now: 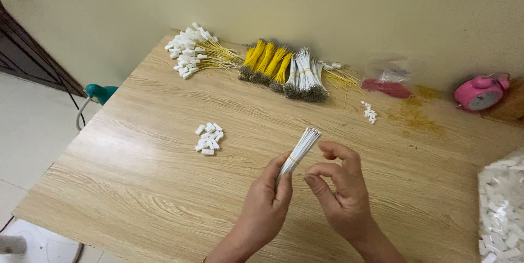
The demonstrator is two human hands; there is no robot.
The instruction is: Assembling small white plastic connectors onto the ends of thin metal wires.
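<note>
The left hand pinches a thin bundle of white wires low down, thumb and fingers pressed together around it just below a small yellow band, so the bundle rises toward one o'clock over the middle of the tabletop. The right hand hovers just beside it at three o'clock, thumb and forefinger curled and nearly meeting but holding nothing that can be made out. As a judgement, drawing a single wire cleanly calls for a firm, low grip from the left hand while the right fingertips take only one strand near the free end, pulling along its length rather than sideways, lest the neighbours fan out or kink. The wires look slim, smooth and fairly stiff, keeping straight without drooping. At ten o'clock from the hands lies a small heap of white plastic plugs, blocky and hard-edged. Along the far edge at twelve o'clock lie bundles of yellow wires and more white wires with frayed grey ends, and at eleven o'clock a pile of plugs fitted with yellow wires. A pink alarm clock stands at two o'clock, and a clear bag of white plugs sits at the right edge. The tabletop is pale wood-grain laminate, smooth and matt.
</note>
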